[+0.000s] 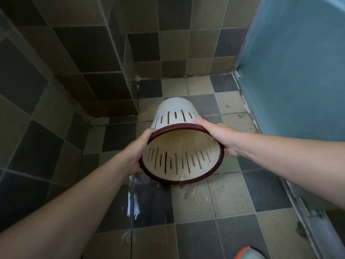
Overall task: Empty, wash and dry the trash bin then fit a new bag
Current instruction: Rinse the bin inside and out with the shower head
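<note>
A white plastic trash bin (174, 111) with a dark red rim and vertical slots is tipped on its side above the tiled floor, its mouth facing me. The inside looks empty and stained, and water drips from the lower rim. My left hand (139, 150) grips the rim on the left. My right hand (217, 136) grips the rim on the right, thumb lying over the outer wall. No bag is in view.
The floor (201, 204) of grey and beige tiles is wet below the bin. Tiled walls close in at the left and back. A blue-green glass door (291, 71) stands at the right. An orange and grey slipper tip (246, 253) shows at the bottom.
</note>
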